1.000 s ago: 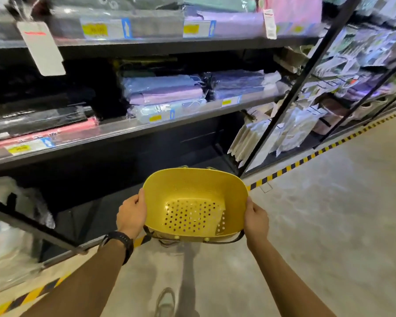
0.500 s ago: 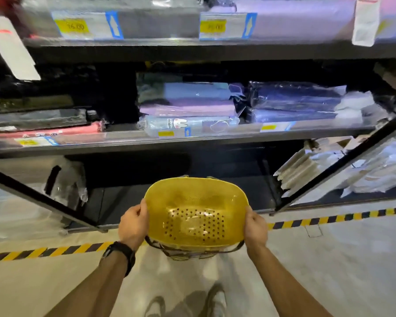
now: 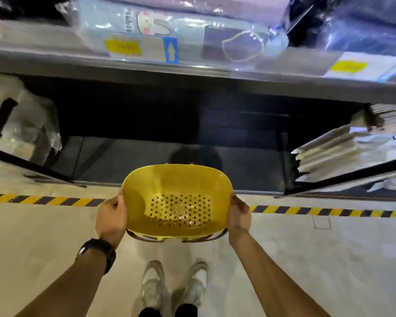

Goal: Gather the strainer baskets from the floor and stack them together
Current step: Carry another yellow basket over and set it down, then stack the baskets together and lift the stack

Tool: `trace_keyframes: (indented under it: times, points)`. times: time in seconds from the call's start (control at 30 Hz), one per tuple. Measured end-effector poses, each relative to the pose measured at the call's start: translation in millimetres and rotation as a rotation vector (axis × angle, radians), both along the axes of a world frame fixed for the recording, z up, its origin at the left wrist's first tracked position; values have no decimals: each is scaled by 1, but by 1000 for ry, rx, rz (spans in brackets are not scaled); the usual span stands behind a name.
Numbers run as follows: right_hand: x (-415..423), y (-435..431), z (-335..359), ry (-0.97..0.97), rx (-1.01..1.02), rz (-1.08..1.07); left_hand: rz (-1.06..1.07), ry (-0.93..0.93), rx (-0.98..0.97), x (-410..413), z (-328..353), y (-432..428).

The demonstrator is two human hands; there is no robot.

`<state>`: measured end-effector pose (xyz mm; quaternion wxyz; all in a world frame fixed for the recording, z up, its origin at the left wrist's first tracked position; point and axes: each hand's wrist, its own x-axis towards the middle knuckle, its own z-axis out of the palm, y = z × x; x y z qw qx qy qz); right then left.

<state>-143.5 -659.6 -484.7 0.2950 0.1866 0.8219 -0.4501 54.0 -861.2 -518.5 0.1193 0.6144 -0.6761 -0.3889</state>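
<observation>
Strainer basket (image 3: 177,202) now nearer shelf (image 3: 238,161)

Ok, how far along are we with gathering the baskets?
Done: the yellow basket is off the floor. In hand: the left hand and right hand grip its ends before the bottom shelf. A dark rim under it may be another basket; I cannot tell. Left: no other basket shows on the floor, so probably only setting this down.
</observation>
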Motion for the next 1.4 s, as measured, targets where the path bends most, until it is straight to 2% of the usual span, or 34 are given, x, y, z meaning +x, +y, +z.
trace_keyframes:
  times: [0.17, 0.4, 0.87, 1.07, 1.2, 1.3, 1.4]
  points:
    - [11, 0, -38, -121, -63, -145, 44, -108, 49, 3, -36, -1]
    - [13, -5, -60, -144, -85, -147, 76, -186, 186, -4, -64, -11]
    - [11, -7, -81, -228, -33, -208, 105, -59, 438, -1, -73, -24]
    - [17, 5, -67, -182, -73, -63, 28, 10, 536, 8, -67, -25]
    - [28, 41, -70, -50, 50, 90, 57, 90, 633, 33, -60, -29]
    - [37, 74, -81, -7, 160, 224, -15, 4, 516, 69, -65, -25]
    - [50, 101, -100, 55, 281, 446, -325, -247, 339, 116, -80, -9]
